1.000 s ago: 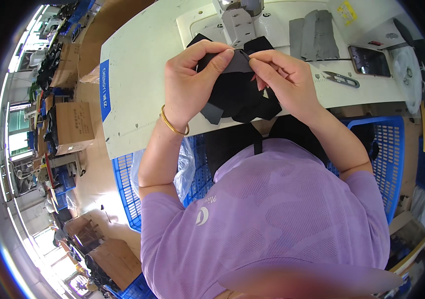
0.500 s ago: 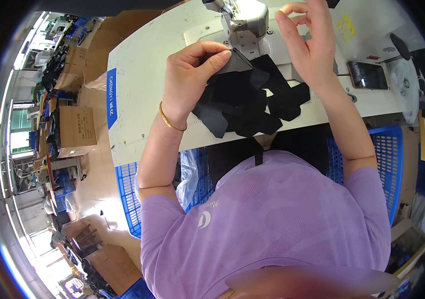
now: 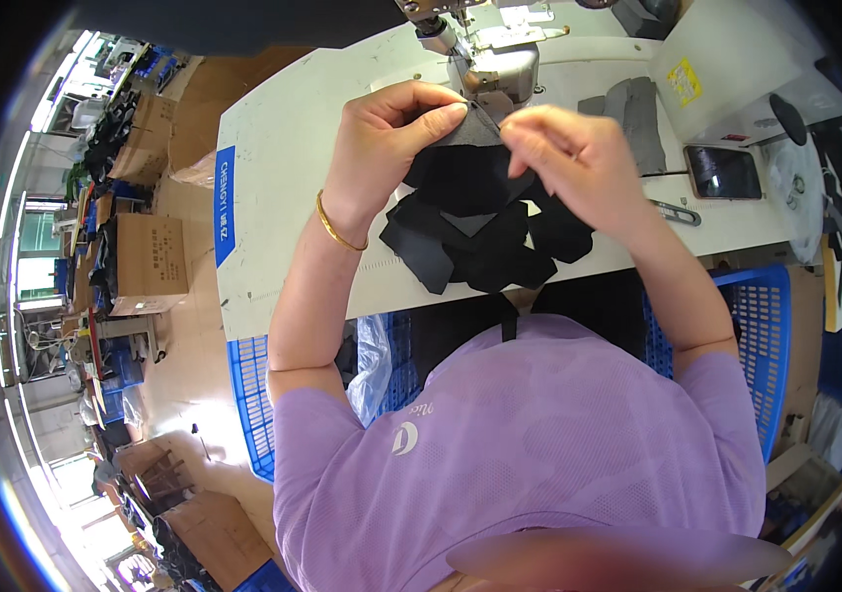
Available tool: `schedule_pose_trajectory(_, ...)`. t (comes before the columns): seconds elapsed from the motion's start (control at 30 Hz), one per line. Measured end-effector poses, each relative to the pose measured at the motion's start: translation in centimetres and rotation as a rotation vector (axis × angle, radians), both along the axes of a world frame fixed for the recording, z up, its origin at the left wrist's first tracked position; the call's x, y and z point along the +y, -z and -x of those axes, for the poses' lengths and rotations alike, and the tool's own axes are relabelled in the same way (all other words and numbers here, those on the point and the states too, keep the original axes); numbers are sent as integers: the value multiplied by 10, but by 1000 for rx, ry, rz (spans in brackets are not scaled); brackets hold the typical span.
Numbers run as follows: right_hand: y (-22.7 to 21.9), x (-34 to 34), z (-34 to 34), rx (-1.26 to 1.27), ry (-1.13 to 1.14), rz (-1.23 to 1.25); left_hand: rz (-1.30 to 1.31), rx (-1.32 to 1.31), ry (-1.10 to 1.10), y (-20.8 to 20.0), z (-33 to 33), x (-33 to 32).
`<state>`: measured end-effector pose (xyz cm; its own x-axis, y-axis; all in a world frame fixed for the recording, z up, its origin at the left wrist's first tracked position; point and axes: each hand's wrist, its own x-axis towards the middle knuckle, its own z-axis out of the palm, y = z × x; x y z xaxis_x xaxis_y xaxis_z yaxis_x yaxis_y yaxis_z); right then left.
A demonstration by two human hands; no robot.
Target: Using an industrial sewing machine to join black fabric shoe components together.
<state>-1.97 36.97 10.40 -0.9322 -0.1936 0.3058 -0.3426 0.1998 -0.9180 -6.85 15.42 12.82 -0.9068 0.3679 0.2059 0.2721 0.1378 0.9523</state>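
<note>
My left hand (image 3: 391,128), with a gold bangle on the wrist, pinches the upper corner of a dark grey fabric piece (image 3: 472,130) between thumb and fingertips. Bent fingers of my right hand (image 3: 579,163) meet the right edge of that piece; the exact grip of their tips is partly hidden. The piece is just in front of the sewing machine's (image 3: 508,77) metal head. Below both hands a loose pile of black cut fabric pieces (image 3: 510,252) overlaps on the white table (image 3: 293,197) near its front edge.
Right of my right hand lie a stack of grey pieces (image 3: 640,118), a grey-handled tool (image 3: 678,212) and a dark phone (image 3: 723,173). Blue plastic baskets (image 3: 762,326) flank my lap under the table edge. Cardboard boxes (image 3: 150,261) stand on the floor at left.
My right hand has come down and left from the raised position to the fabric piece, and its fingers have closed. The left hand keeps its pinch. The view has shifted slightly.
</note>
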Motion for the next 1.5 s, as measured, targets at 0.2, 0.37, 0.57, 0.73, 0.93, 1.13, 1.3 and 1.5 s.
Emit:
schedule_pose_trajectory(0.2,10,-18,6,-152,-24,289,-7,-75,76,-7,24,2)
schedule_pose_trajectory(0.37,7,-27,15,-131,11,390,-148,-119,82,-10,43,3)
schedule_pose_trajectory(0.57,4,-30,21,-133,23,479,-318,-241,72,-9,55,5)
schedule_pose_trajectory(0.73,4,-32,21,-142,22,515,-312,-303,60,-13,58,6)
schedule_pose_trajectory(0.93,6,-33,23,-137,26,527,-309,-365,47,-11,63,4)
schedule_pose_trajectory(1.13,6,-34,23,-136,29,526,-308,-383,39,-11,61,4)
schedule_pose_trajectory(1.3,3,-39,20,-86,96,493,-106,-72,-23,-9,57,5)
schedule_pose_trajectory(1.5,15,-39,20,-11,147,417,441,1074,-485,6,7,13)
